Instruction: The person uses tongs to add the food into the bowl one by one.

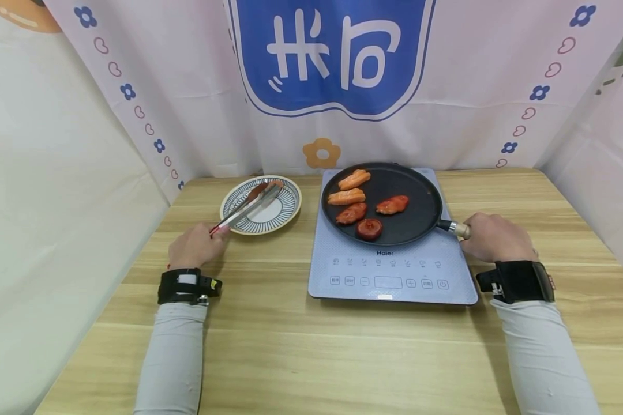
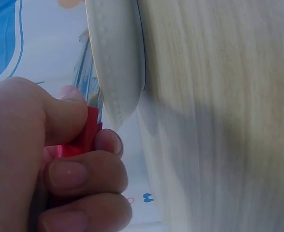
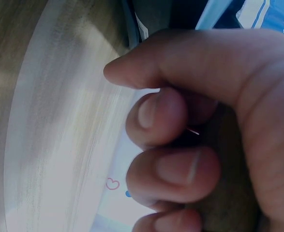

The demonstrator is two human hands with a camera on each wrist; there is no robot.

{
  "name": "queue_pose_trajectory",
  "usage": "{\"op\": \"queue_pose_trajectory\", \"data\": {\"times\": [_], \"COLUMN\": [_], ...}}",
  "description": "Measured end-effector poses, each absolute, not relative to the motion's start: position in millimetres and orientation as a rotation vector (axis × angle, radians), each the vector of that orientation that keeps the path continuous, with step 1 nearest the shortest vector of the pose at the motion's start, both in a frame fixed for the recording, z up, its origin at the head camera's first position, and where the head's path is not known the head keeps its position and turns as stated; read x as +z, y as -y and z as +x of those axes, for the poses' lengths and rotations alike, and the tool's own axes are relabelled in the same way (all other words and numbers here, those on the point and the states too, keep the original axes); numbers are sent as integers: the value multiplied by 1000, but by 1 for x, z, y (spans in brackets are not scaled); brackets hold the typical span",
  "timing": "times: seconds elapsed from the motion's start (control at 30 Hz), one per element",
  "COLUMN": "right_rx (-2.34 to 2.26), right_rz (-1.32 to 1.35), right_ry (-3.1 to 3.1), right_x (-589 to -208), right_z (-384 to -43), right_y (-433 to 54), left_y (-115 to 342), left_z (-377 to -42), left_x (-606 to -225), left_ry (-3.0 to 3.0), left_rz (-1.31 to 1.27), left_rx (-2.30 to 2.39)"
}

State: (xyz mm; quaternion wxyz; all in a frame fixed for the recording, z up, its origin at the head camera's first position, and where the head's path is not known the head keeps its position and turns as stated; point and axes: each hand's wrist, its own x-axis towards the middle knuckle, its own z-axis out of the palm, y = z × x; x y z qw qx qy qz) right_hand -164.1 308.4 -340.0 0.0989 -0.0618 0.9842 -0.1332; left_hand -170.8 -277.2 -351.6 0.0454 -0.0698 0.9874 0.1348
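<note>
My left hand [image 1: 196, 246] grips metal tongs [image 1: 249, 208] by their red handle [image 2: 86, 133]. The tongs slant over a round plate [image 1: 289, 214] with a dark line pattern, and their tips lie by a reddish-brown piece of food [image 1: 258, 191]. Whether they pinch it, I cannot tell. On the right, my right hand [image 1: 498, 237] curls round the wooden handle [image 1: 462, 230] of a flat black frying pan [image 1: 394, 184]. Several pieces of food lie in the pan: orange pieces [image 1: 346, 197], red glazed pieces [image 1: 391, 204] and a round dark-red piece [image 1: 369, 229].
Beneath the pan sits a pale induction cooker [image 1: 394, 293] with its button panel toward me. Both stand on a wooden table [image 1: 342, 357]. A white printed cloth [image 1: 197, 86] hangs behind, and pale sheets [image 1: 47, 219] close off the sides.
</note>
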Motion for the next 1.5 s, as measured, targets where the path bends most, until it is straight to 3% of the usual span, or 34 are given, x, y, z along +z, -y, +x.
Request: {"op": "queue_pose_trajectory", "data": {"times": [1.5], "right_rx": [-401], "right_rz": [-157], "right_ry": [-2890], "right_x": [-338], "right_z": [-163], "right_y": [-307], "left_y": [277], "left_z": [-172], "left_x": [-352], "left_ry": [-3195], "left_rz": [-194], "left_rx": [168]}}
